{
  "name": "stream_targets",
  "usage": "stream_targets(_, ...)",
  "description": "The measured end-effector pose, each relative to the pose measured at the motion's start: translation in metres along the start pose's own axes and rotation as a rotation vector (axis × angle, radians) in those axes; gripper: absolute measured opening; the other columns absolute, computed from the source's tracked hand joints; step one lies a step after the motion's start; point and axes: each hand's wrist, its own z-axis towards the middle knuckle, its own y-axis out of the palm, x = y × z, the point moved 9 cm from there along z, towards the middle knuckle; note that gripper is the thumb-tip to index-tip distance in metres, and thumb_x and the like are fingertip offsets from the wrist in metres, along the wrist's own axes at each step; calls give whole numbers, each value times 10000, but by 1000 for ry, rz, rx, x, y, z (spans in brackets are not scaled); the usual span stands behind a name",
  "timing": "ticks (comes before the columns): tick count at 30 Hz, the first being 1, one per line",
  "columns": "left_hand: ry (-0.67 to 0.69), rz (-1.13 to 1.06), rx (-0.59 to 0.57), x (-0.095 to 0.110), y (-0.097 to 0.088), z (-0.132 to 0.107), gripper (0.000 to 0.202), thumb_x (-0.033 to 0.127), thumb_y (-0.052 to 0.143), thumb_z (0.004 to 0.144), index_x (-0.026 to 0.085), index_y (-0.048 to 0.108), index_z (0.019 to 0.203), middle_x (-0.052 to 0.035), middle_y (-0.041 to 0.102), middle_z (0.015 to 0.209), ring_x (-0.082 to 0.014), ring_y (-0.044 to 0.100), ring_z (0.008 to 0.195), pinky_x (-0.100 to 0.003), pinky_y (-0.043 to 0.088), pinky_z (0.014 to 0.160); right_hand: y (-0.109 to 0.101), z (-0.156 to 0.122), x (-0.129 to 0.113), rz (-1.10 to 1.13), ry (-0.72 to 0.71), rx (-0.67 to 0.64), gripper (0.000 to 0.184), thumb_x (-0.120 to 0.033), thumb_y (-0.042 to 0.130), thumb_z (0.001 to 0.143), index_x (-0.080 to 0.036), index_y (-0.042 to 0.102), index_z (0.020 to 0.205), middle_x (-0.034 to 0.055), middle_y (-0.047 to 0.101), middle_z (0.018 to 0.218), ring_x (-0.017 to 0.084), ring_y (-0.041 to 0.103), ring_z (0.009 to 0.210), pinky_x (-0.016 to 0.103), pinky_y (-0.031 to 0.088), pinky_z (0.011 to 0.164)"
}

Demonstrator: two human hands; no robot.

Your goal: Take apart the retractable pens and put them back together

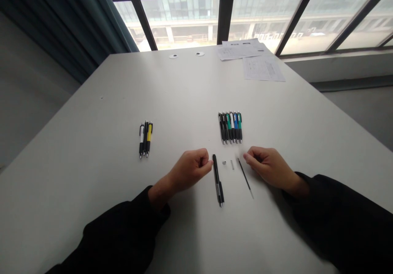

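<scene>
Refill (245, 175), slim black plastic, lies by your clenched right hand (270, 166), long black pen barrel (216, 175) by your clenched left hand (192, 167): seemingly disassembled; grasping needs uncurling.

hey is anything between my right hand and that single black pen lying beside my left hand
Yes. The thin refill lies nearest your right hand, then a small pale piece and a small metallic-looking piece before the black pen. All lie low, so reaching over them looks feasible.

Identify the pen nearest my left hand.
The lone black pen beside your left hand; the left pen group and right pen group are farther away.
</scene>
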Motion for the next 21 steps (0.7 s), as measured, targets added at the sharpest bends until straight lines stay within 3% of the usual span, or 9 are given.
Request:
stream_targets(13,-25,103,3,-1,0,2,310,266,576,856,193,370,636,79,354,563,-77,299,543,-207,269,531,0,1,2,-12,0,-3,404,-439,505,928,-210,418,607,-46,402,557,112,364,544,270,310,538)
stream_targets(17,-70,215,-5,4,4,3,373,404,545,911,197,401,636,58,418,549,-94,343,524,-233,263,524,0,0,-1,-18,9,-11,393,-438,529,917,-210,433,612,-43,425,565,115,376,555,266,320,545)
stream_targets(21,-96,378,-46,21,17,-7,445,601,611,827,206,493,659,8,533,584,-141,425,532,-271,238,532,6,-10,-18,-136,21,-164,316,-440,633,851,-208,530,664,-16,568,600,134,469,562,271,353,548)
